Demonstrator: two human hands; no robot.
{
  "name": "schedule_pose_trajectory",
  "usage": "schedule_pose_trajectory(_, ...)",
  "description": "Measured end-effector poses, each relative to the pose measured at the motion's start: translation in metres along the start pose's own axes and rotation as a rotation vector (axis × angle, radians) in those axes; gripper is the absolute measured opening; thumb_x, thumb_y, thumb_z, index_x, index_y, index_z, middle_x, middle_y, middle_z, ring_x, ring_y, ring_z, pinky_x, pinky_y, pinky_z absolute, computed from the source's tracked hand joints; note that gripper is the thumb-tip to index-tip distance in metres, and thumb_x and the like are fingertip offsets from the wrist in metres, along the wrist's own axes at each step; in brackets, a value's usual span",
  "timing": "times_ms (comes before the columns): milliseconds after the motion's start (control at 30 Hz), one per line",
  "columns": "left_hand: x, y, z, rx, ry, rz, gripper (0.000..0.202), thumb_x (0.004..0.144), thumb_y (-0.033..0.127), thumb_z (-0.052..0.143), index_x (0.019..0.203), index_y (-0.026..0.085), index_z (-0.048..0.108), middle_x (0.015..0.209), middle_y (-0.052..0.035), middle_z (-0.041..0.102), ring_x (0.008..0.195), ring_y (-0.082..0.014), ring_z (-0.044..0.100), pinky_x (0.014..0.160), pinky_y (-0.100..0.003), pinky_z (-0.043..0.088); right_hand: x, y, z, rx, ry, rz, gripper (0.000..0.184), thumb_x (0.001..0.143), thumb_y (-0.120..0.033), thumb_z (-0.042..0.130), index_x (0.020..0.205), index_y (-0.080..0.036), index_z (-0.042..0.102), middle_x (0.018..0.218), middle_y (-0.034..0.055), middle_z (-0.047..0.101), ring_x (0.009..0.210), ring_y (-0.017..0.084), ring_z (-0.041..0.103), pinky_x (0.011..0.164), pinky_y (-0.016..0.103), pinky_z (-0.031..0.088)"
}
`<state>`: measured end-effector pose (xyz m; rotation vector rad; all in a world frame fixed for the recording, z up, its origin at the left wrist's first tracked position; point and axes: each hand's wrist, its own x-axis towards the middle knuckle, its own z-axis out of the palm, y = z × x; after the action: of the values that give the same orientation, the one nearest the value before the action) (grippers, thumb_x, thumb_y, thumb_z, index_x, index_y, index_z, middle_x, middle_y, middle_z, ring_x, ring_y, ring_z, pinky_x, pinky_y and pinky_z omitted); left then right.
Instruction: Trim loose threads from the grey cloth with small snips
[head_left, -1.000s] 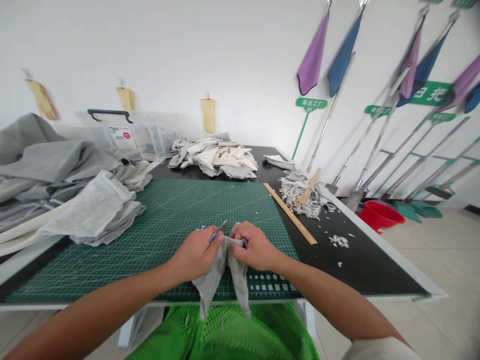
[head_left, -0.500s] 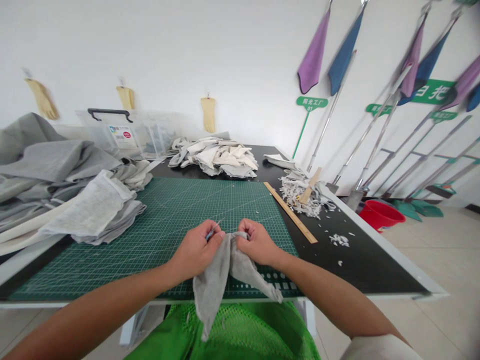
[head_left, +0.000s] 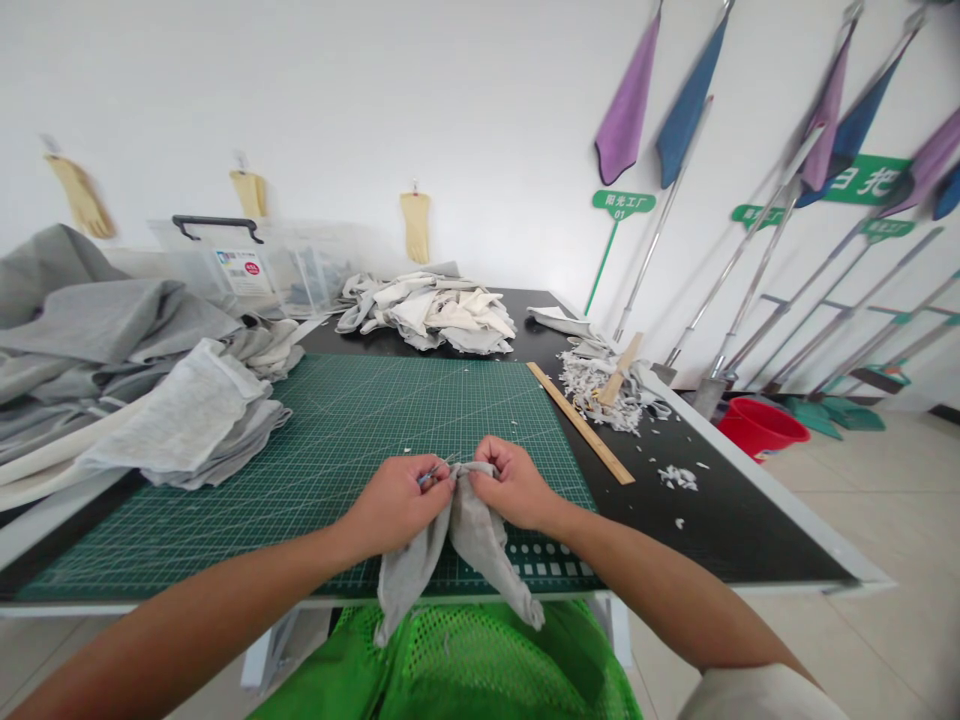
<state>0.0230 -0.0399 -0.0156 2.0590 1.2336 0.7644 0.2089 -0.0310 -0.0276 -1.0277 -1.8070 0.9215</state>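
A grey piece of cloth [head_left: 480, 535] is bunched between my two hands, its two loose ends drooping over the near edge of the green cutting mat [head_left: 360, 410]. My left hand [head_left: 397, 502] is closed, thumb and fingers pinching the cloth's gathered top. Also in its fingers is a small thin tool [head_left: 435, 472] with a bluish handle and fine metal tip, perhaps snips; the grip hides most of it. Close beside it, my right hand [head_left: 517, 487] is closed on the same cloth, pinching its upper edge.
Grey fabric [head_left: 105, 320] is heaped at left, with cut pieces [head_left: 202, 420] stacked before it. Off-white scraps [head_left: 435, 310] are piled at the back near a clear plastic box [head_left: 247, 265]. A wooden ruler [head_left: 577, 420] and shredded bits [head_left: 615, 395] lie right. A red bucket [head_left: 765, 425] stands on the floor.
My left hand has turned and shifted slightly right, bringing the tool's tip to the cloth's gathered top. The hanging ends have swung left and up a little. My right hand stays nearly still.
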Motion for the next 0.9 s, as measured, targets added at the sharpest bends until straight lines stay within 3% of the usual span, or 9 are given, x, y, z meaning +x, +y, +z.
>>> schedule_pose_trajectory(167, -0.001, 0.0, -0.001, -0.148, -0.023, 0.015, 0.017, 0.077, 0.027, 0.046, 0.063, 0.018, 0.045, 0.058, 0.0052, 0.04, 0.056, -0.0093, 0.038, 0.056, -0.021, 0.034, -0.002, 0.0, 0.0, 0.118, -0.026, 0.014, 0.009, 0.072, -0.018, 0.055, 0.074, -0.019, 0.046, 0.061, -0.0061, 0.04, 0.051, 0.007, 0.034, 0.047, 0.018, 0.029)
schedule_pose_trajectory(267, 0.0, -0.001, -0.002, -0.23, -0.034, 0.007, 0.017, 0.076, 0.027, 0.046, 0.063, 0.017, 0.045, 0.057, 0.0048, 0.039, 0.055, -0.0094, 0.037, 0.055, -0.021, 0.034, -0.004, -0.003, -0.002, 0.155, -0.123, 0.026, 0.026, 0.077, -0.033, 0.059, 0.097, -0.021, 0.048, 0.059, -0.0072, 0.045, 0.048, 0.007, 0.037, 0.045, 0.018, 0.03)
schedule_pose_trajectory(333, 0.001, -0.002, -0.002, -0.274, -0.028, -0.011, 0.017, 0.076, 0.028, 0.047, 0.063, 0.017, 0.045, 0.058, 0.0045, 0.04, 0.056, -0.0095, 0.038, 0.055, -0.021, 0.034, -0.006, -0.008, -0.004, 0.075, -0.139, -0.038, 0.034, 0.075, -0.039, 0.062, 0.102, -0.022, 0.05, 0.064, -0.0052, 0.052, 0.052, 0.008, 0.043, 0.05, 0.02, 0.035)
schedule_pose_trajectory(500, 0.002, -0.003, 0.0, -0.349, 0.013, -0.077, 0.016, 0.075, 0.027, 0.048, 0.063, 0.017, 0.047, 0.06, 0.0043, 0.042, 0.057, -0.0097, 0.04, 0.057, -0.022, 0.035, -0.01, -0.018, -0.008, -0.319, -0.161, -0.214, 0.044, 0.063, -0.049, 0.071, 0.097, -0.023, 0.06, 0.088, 0.0015, 0.065, 0.08, 0.017, 0.058, 0.071, 0.026, 0.041)
schedule_pose_trajectory(600, 0.003, -0.002, 0.002, -0.392, 0.014, -0.124, 0.015, 0.075, 0.025, 0.048, 0.062, 0.017, 0.047, 0.058, 0.0052, 0.04, 0.054, -0.0087, 0.037, 0.054, -0.021, 0.033, -0.011, -0.019, -0.006, -0.464, -0.152, -0.222, 0.025, 0.074, -0.039, 0.064, 0.092, -0.023, 0.061, 0.086, 0.0013, 0.065, 0.08, 0.016, 0.059, 0.071, 0.026, 0.041)
schedule_pose_trajectory(667, 0.003, -0.002, 0.003, -0.394, 0.004, -0.134, 0.016, 0.075, 0.025, 0.048, 0.062, 0.017, 0.046, 0.057, 0.0054, 0.039, 0.054, -0.0086, 0.036, 0.052, -0.021, 0.032, -0.011, -0.018, -0.005, -0.473, -0.163, -0.252, 0.011, 0.08, -0.029, 0.056, 0.085, -0.022, 0.062, 0.08, 0.0005, 0.064, 0.076, 0.014, 0.058, 0.069, 0.024, 0.04)
schedule_pose_trajectory(900, 0.001, -0.003, 0.002, -0.242, -0.055, -0.073, 0.021, 0.08, 0.029, 0.045, 0.063, 0.017, 0.043, 0.059, 0.0048, 0.038, 0.056, -0.0097, 0.036, 0.055, -0.022, 0.032, -0.009, -0.012, -0.004, -0.231, -0.209, -0.151, 0.017, 0.082, -0.025, 0.049, 0.072, -0.016, 0.06, 0.064, -0.0017, 0.055, 0.06, 0.01, 0.05, 0.057, 0.019, 0.037)
